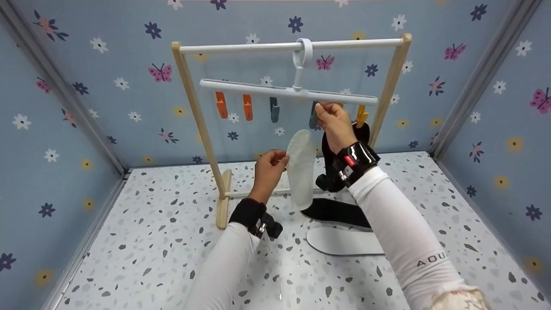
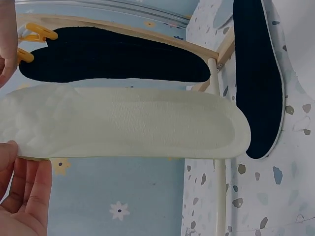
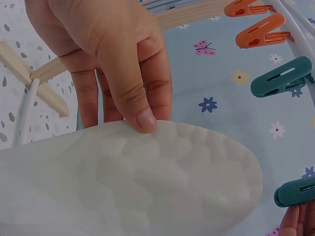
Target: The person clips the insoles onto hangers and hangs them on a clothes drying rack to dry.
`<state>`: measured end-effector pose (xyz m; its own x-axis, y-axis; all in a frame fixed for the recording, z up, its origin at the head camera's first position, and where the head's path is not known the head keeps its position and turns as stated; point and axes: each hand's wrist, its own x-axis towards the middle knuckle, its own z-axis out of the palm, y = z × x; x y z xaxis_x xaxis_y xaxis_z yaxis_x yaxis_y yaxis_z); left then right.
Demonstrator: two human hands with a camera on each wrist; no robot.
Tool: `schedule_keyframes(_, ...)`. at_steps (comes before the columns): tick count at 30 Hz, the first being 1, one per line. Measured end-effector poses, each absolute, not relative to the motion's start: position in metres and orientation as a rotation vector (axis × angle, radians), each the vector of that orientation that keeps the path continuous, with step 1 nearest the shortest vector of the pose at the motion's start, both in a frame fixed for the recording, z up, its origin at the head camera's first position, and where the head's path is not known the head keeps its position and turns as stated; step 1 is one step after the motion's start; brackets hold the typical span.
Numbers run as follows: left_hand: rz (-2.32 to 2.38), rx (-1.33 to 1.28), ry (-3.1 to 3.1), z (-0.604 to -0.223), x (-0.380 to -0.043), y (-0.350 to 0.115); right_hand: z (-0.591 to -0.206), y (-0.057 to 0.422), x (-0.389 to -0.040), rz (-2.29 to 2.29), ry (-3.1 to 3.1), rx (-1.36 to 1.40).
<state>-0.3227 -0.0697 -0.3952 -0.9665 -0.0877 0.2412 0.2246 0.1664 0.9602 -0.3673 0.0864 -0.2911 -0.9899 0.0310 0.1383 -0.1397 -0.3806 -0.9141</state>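
Observation:
My left hand (image 1: 270,172) pinches a pale cream insole (image 1: 301,168) by its left edge, thumb on the near face. The insole hangs upright below the hanger, its rounded top close under the pegs; bumps show on its surface in the right wrist view. Up at the white clip hanger (image 1: 258,89), my right hand (image 1: 338,125) grips a dark green peg (image 3: 295,191), and its fingers hide part of that peg. Beside it a black insole (image 2: 118,56) hangs from yellow pegs (image 1: 361,115), partly behind the right wrist.
The hanger hooks over the top bar of a wooden rack (image 1: 193,116), tilted down to the right. Orange pegs (image 1: 247,107) and another green peg (image 1: 274,110) hang on its left half. A black insole (image 1: 333,212) and a white insole (image 1: 342,241) lie on the speckled tabletop (image 1: 150,241).

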Motion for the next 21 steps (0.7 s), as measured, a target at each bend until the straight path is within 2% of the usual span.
schedule_keyframes(21,-1.817,-0.166,-2.252,-0.381,-0.328,-0.067,-0.291,0.085,-0.367,2.525,-1.687,0.094)
